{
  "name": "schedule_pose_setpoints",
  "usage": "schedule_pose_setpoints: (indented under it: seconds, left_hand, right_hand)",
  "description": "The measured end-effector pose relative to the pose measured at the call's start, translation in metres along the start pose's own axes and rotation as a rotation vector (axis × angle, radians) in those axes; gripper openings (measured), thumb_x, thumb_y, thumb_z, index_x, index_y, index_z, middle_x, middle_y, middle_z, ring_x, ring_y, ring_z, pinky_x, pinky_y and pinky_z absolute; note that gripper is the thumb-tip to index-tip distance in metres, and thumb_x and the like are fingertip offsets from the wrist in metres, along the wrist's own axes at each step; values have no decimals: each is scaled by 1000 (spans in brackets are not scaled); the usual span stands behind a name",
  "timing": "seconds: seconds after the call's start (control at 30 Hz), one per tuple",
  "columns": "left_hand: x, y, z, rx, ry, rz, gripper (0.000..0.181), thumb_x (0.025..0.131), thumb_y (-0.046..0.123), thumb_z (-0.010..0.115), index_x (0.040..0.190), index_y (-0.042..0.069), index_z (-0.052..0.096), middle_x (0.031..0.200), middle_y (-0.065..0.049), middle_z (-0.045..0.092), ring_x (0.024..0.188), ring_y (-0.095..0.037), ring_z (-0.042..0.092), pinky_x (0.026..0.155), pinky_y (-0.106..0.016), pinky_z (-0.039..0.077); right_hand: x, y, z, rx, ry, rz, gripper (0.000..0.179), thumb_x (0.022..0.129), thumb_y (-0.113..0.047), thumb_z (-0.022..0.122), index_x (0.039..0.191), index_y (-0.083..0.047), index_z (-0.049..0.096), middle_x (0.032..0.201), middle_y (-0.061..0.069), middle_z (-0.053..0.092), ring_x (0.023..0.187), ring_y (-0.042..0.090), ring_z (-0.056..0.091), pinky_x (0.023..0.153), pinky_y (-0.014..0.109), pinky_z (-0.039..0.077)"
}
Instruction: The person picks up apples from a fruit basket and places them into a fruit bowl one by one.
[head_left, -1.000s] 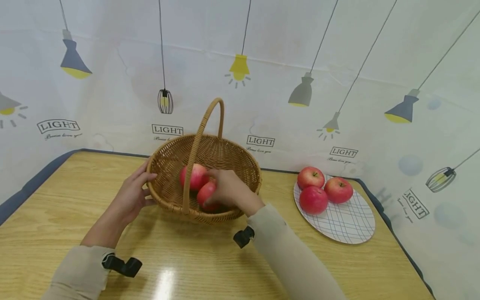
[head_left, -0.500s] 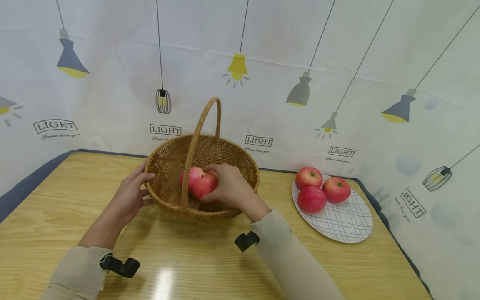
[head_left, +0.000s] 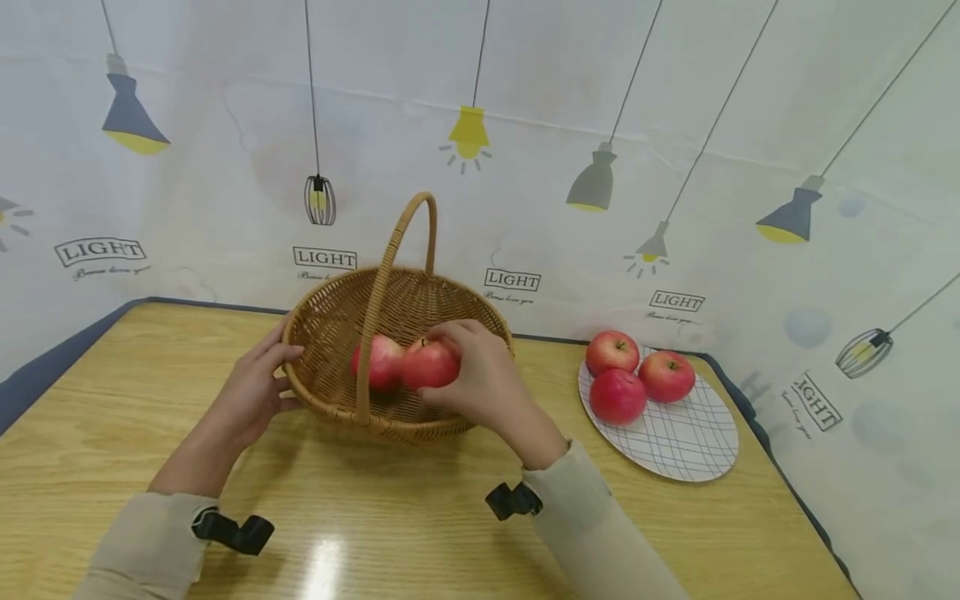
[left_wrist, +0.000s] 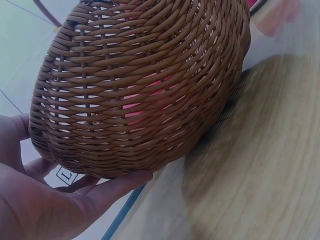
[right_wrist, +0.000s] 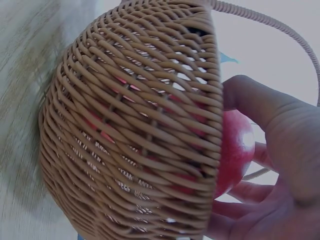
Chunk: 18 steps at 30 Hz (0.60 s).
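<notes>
A brown wicker basket (head_left: 318,367) with an arched handle stands on the table. My left hand (head_left: 251,387) holds its left side, fingers at the rim; in the left wrist view the thumb and fingers (left_wrist: 115,187) lie against the weave. Inside the basket my right hand (head_left: 491,383) grips a red apple (head_left: 431,365) between thumb and fingers. In the right wrist view this apple (right_wrist: 235,147) shows just above the rim, partly hidden by the wicker. Another apple (head_left: 384,367) lies in the basket beside it, partly behind the handle.
To the right, an oval white plate (head_left: 690,442) with a checked line pattern carries three red apples (head_left: 617,397) at its left end. Behind the wooden table (head_left: 390,508) hangs a pale cloth (head_left: 555,75) printed with lamps.
The right hand has raised its apple from low in the basket and drawn it right, apart from the other apple's front. The left hand keeps its hold on the rim.
</notes>
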<state>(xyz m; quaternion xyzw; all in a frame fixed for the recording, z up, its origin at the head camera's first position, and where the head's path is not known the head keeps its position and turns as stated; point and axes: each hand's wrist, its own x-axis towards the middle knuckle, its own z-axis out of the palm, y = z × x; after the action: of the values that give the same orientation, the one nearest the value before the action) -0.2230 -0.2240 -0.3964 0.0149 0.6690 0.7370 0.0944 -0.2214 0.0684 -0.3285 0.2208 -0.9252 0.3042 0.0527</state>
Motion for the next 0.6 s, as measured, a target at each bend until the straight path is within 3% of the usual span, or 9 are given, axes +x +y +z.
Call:
schedule_pose_setpoints:
  seconds: [0.33, 0.6]
  left_hand:
    - [1, 0, 1, -20, -2, -5, 64, 110, 27, 36, 162, 39, 2, 171, -17, -6, 145, -57, 24, 87, -43, 53]
    - [2, 0, 0, -6, -3, -5, 63, 110, 28, 35, 162, 40, 2, 171, -17, -5, 145, -56, 25, 85, -39, 54]
  right_hand:
    - [-22, 8, -10, 99, 106, 9, 57, 74, -19, 88, 125, -17, 64, 137, 7, 57, 109, 26, 65, 88, 45, 58]
    - [-38, 21, -18, 167, 235, -60, 60, 71, -15, 88, 126, -15, 63, 136, 8, 56, 112, 25, 64, 85, 41, 60]
